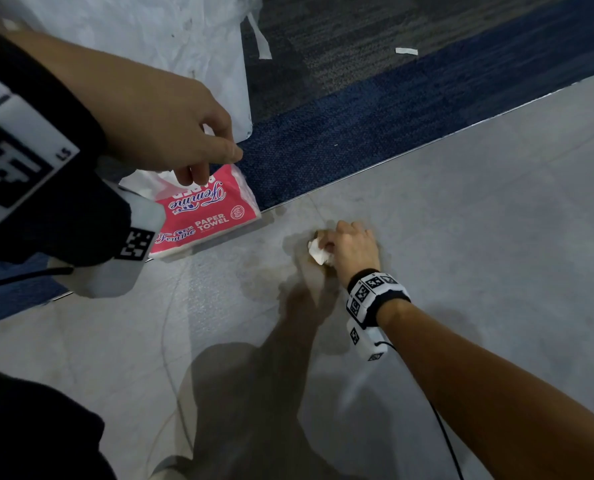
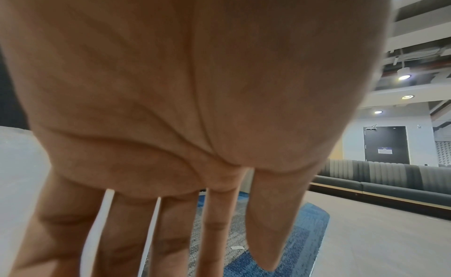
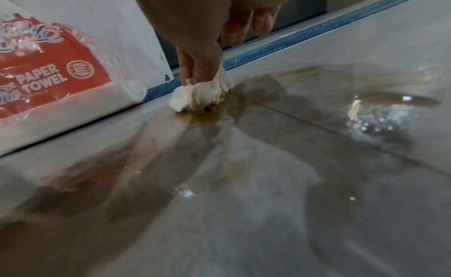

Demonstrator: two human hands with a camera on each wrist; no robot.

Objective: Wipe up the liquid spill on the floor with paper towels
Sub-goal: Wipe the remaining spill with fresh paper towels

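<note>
My right hand [image 1: 337, 245] grips a crumpled white paper towel wad [image 1: 318, 252] and presses it onto the grey floor inside a brownish liquid spill [image 1: 288, 275]. In the right wrist view the wad [image 3: 202, 95] is stained brown along its lower edge, and the wet sheen of the spill [image 3: 244, 150] spreads across the floor towards the camera. My left hand [image 1: 216, 164] hovers above a pink paper towel pack [image 1: 212, 216] and holds nothing. Its fingers [image 2: 214, 223] hang straight and relaxed in the left wrist view.
The pack lies at the metal strip between the grey floor and a blue carpet [image 1: 357, 133]. A white plastic sheet [image 1: 184, 46] covers the carpet at the back left, with tape scraps [image 1: 406, 50] nearby. A black cable [image 1: 440, 427] trails from my right wrist. Far off stands bench seating [image 2: 390, 180].
</note>
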